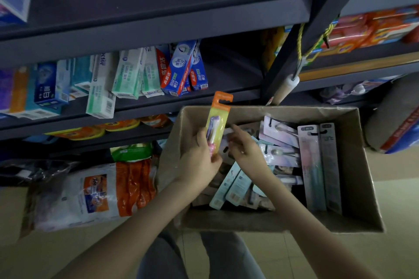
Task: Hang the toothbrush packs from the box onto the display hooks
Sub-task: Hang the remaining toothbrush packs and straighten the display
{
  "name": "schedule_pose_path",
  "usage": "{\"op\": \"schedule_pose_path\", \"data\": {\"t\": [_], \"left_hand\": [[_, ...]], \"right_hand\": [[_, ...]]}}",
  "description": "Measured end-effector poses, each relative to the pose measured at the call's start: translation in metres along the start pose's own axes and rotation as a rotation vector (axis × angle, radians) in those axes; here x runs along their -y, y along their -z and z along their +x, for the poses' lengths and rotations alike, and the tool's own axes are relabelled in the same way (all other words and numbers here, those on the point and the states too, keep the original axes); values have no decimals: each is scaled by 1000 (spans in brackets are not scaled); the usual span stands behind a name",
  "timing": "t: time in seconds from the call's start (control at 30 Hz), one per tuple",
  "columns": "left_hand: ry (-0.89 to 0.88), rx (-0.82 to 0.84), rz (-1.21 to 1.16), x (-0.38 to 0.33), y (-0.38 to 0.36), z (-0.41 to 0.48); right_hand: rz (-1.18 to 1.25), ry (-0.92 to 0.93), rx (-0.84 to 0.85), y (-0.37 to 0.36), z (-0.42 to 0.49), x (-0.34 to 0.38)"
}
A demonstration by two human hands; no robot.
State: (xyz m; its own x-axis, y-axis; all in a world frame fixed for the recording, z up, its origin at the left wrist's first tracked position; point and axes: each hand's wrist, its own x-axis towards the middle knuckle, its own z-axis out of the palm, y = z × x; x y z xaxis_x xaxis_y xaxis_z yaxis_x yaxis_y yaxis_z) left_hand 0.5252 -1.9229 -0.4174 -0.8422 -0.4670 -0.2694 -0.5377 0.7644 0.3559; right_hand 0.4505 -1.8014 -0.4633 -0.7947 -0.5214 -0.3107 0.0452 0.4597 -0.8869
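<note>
Writing is legible: "Tide" on a detergent bag [95,190] at 9 o'clock, "Doctor" on toothpaste cartons [103,84] at 10 o'clock. A yellow toothbrush pack [218,118] is pinched upright by its lower end in the left grip [199,156], over the 11 o'clock corner of the box [356,165]. The right grip [246,150] lies just at 3 o'clock of it, over packs [281,156] in the box; its hold cannot be told.

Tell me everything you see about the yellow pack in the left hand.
The yellow pack is a slim carded blister: orange header with a hang slot, yellow backing, a purple-and-pink toothbrush under clear plastic. It stands nearly upright, header up, over the left end of the box. The left hand grips its lower end; the forefinger of the right hand points close beside it, contact unclear.
</note>
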Motion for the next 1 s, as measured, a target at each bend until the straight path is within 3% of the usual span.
{"op": "schedule_pose_path", "data": {"t": [0.2,0.27,0.43,0.6,0.73,0.87,1.0], "left_hand": [[28,-36,-288,38,23,-18],[59,-33,-381,44,30,-23],[-36,-27,-382,40,47,-20],[-150,-12,-304,42,76,-21],[-198,-61,-243,72,110,-28],[-255,-174,-245,124,165,-44],[-322,-391,-173,199,245,-64]], "right_hand": [[-480,4,94,7,-1,-39],[-381,-7,74,3,-5,-23],[271,11,224,-18,-17,74],[184,85,97,-41,-9,131],[339,113,-3,-59,-11,168],[353,308,-41,-92,-20,221],[264,475,19,-146,-33,298]]}}
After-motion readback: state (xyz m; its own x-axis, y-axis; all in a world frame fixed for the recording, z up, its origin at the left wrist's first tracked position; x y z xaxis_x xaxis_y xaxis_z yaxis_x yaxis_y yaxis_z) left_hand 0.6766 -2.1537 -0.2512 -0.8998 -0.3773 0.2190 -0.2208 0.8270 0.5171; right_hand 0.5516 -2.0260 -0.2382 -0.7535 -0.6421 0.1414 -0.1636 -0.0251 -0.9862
